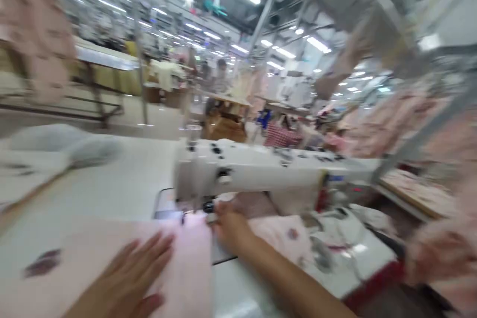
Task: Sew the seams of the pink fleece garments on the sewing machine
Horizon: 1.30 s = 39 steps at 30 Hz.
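Note:
A white sewing machine (253, 174) stands across the table, blurred by motion. Pale pink fabric (186, 273) with a dark printed motif runs up to its lit needle area (183, 214). My left hand (137, 268) lies flat on this fabric, fingers stretched toward the needle. Under the machine's arm, right of the needle, is my right hand (229, 223). Its fingers are curled in beside a small dark knob (208, 207); what they grip is hidden. Another piece of printed pink fabric (283, 233) lies behind my right wrist.
Whitish material (89, 149) lies at the table's left. On the right are a slanted metal post (421, 134), hanging pink garments (402, 119) and loose pink cloth (443, 253). More pink fabric (40, 35) hangs at upper left. Farther off are other workstations and people, blurred.

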Tool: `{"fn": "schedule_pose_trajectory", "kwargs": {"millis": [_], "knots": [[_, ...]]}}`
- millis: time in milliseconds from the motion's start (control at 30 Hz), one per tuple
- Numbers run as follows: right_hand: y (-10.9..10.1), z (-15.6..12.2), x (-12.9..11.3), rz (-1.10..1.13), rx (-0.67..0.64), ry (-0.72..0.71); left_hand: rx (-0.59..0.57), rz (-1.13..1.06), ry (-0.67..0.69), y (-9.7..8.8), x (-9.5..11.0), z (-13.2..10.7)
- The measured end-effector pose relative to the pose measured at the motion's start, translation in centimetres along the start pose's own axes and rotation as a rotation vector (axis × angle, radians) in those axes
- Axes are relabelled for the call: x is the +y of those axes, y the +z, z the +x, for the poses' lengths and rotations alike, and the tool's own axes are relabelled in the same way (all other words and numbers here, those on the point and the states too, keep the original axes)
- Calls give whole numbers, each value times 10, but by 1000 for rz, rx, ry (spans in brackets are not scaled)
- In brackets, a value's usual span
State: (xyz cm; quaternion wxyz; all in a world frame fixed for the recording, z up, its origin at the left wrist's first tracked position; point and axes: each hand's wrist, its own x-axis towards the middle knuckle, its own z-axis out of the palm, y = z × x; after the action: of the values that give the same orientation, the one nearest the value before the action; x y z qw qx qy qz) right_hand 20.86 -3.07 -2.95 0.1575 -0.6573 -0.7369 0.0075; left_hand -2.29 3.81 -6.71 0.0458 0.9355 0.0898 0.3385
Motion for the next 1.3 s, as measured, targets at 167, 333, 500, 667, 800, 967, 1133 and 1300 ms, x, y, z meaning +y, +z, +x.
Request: {"fn": "schedule_pose_trajectory", "kwargs": {"millis": [167,333,500,667,800,967,1133,1300], "knots": [[0,-12,-18,125,145,-118,-394,65,-205,-31,10,18],[13,-27,-42,-63,137,-292,-380,-13,-169,-27,-2,37],[22,-29,-34,-342,9,-394,-347,-27,-169,-21,-3,28],[16,-33,-25,-391,-11,-380,-368,-70,-164,-26,-5,32],[18,-36,-25,-388,-14,-373,-355,-60,-167,-21,-5,30],[21,-37,-24,-388,-14,-362,-356,-30,-182,-18,-5,27],[17,-39,-26,-415,27,-377,-390,-46,-166,-23,-10,29],[16,-39,-26,-457,35,-391,-378,-64,-117,-26,-14,29]]}}
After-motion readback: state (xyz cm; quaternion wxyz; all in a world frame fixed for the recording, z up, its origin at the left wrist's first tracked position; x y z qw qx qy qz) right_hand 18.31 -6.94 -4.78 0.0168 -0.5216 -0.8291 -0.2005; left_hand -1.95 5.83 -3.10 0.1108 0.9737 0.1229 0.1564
